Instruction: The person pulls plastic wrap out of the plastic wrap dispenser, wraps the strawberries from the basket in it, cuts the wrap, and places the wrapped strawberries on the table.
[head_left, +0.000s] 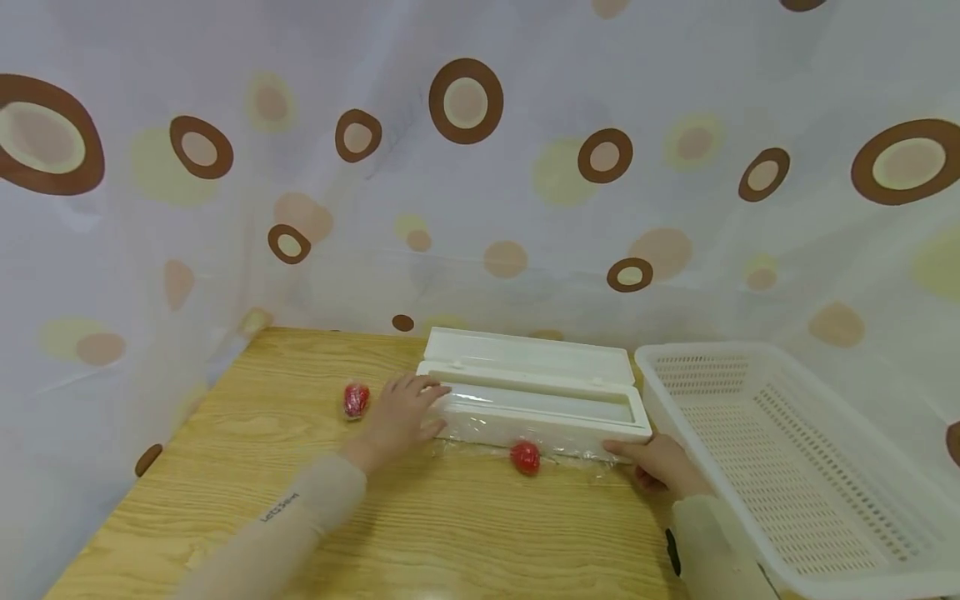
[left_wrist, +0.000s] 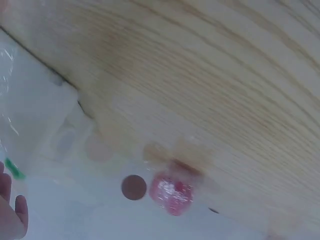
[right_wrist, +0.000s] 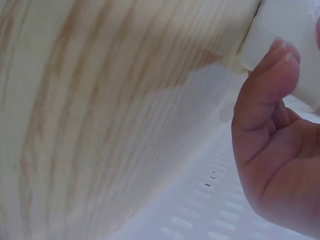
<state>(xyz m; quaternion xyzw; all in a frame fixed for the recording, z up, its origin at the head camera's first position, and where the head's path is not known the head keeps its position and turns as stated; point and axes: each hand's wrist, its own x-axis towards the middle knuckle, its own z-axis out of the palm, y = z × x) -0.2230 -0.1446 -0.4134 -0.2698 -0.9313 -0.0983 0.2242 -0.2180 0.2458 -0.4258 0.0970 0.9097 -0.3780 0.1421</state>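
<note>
A white cling film box [head_left: 555,423] lies with its lid [head_left: 528,354] raised, a film roll [head_left: 536,402] inside. Clear film hangs along its front onto the table, where a red fruit [head_left: 525,457] sits against it. My left hand [head_left: 401,417] is at the box's left end, fingers over the top rim, thumb near the front face. Around the front right corner, my right hand [head_left: 663,467] grips with one finger along the front and others curled below. Left of the box lies a film-wrapped red fruit [head_left: 356,401], also in the left wrist view [left_wrist: 171,192].
A white perforated plastic basket [head_left: 795,467] stands close to the right of the box and my right forearm. The wooden table [head_left: 450,533] meets a spotted plastic sheet [head_left: 480,208] behind and at the left.
</note>
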